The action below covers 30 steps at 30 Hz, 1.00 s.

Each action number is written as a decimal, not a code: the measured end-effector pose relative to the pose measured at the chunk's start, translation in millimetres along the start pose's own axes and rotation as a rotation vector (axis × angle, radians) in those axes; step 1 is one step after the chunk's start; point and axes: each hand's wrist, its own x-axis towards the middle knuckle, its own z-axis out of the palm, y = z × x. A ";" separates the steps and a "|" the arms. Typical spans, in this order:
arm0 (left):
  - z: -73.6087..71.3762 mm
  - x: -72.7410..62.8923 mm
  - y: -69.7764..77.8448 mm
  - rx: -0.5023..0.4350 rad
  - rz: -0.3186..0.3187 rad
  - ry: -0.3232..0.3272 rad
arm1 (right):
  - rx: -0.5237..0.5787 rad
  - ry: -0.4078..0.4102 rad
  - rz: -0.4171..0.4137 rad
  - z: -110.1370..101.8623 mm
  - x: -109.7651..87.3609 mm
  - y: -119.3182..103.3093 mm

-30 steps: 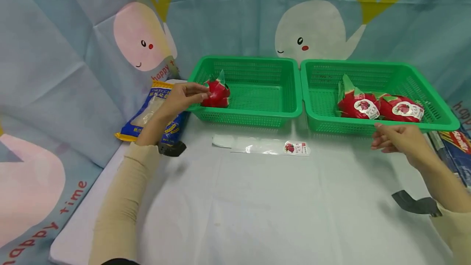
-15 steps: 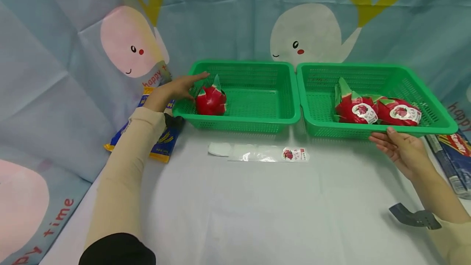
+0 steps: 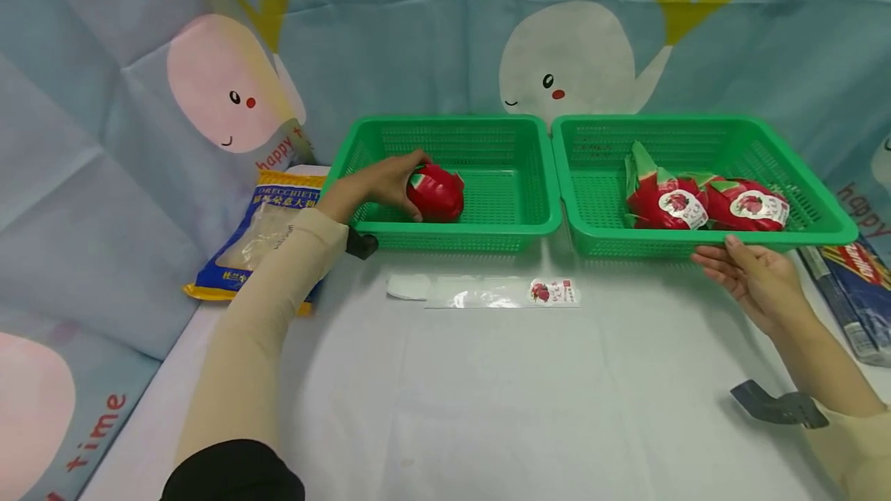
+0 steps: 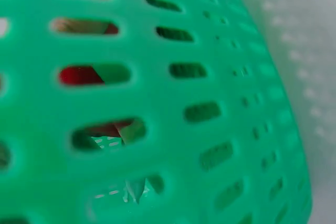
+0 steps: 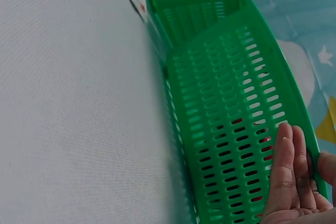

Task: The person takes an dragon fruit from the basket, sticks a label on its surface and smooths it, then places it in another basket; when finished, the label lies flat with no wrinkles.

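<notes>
Inside the left green basket [image 3: 459, 228], my left hand [image 3: 385, 185] grips a red dragon fruit [image 3: 438, 193], with the thumb in front and fingers behind. The left wrist view looks through that basket's slotted wall [image 4: 157, 93]; only bits of red and of fingers show. My right hand [image 3: 759, 284] holds the front rim of the right green basket [image 3: 647, 240]. In the right wrist view its thumb [image 5: 327, 167] is at the rim, and its straight fingers [image 5: 283, 177] lie against the outer wall. Two dragon fruits with white labels [image 3: 684, 209] [image 3: 759, 206] lie in the right basket.
A flat clear strip with a dragon fruit label [image 3: 553, 292] lies on the white table [image 3: 487, 393] before the baskets. A blue and yellow pasta bag [image 3: 257, 230] is at the left, partly behind my left arm. A dark blue package [image 3: 856, 292] lies at the right edge.
My left hand has opened beside the dragon fruit, then taken hold of it; the fruit has shifted right and turned. My right hand has come up against the right basket's rim.
</notes>
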 end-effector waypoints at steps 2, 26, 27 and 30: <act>3.5 0.4 1.1 -0.034 -0.018 0.008 | 0.007 -0.009 -0.007 1.4 -0.5 -0.6; 3.1 -84.5 136.7 0.291 0.143 0.533 | 0.194 0.031 0.072 1.2 -11.0 -7.9; 12.0 -92.7 148.6 0.317 0.150 0.558 | 0.192 0.032 0.074 2.2 -9.6 -7.3; 51.8 -116.6 179.8 0.336 0.170 0.562 | 0.168 0.056 0.069 6.3 -4.1 -4.9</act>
